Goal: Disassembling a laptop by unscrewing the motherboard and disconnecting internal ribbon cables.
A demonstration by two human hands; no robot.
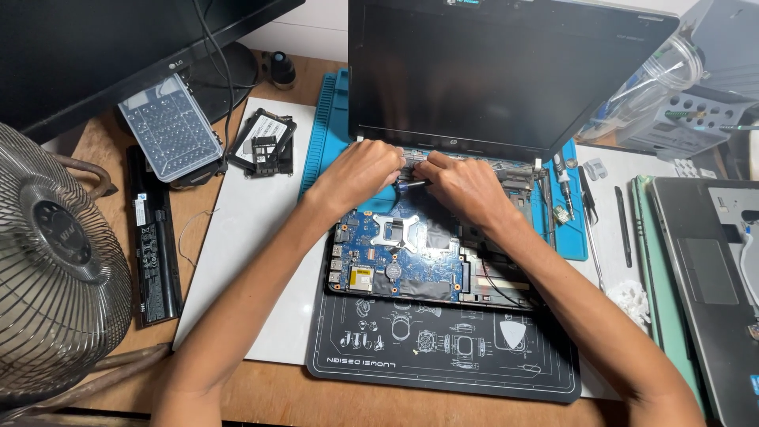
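An opened laptop lies before me with its blue motherboard [395, 253] exposed and its dark screen [490, 71] tilted up at the back. My left hand [360, 172] and my right hand [462, 186] meet near the hinge at the base's far edge. Their fingers pinch something small and dark between them, possibly a tool tip or cable; I cannot tell which. The laptop base rests on a black work mat [443, 352] with white drawings.
A blue mat [324, 134] lies under the laptop's rear. At left are a screwdriver bit case [170, 130], a drive [265, 142], a long black battery [154, 245] and a metal fan [55, 261]. Tools [589, 205] and a removed palmrest [708, 269] lie at right.
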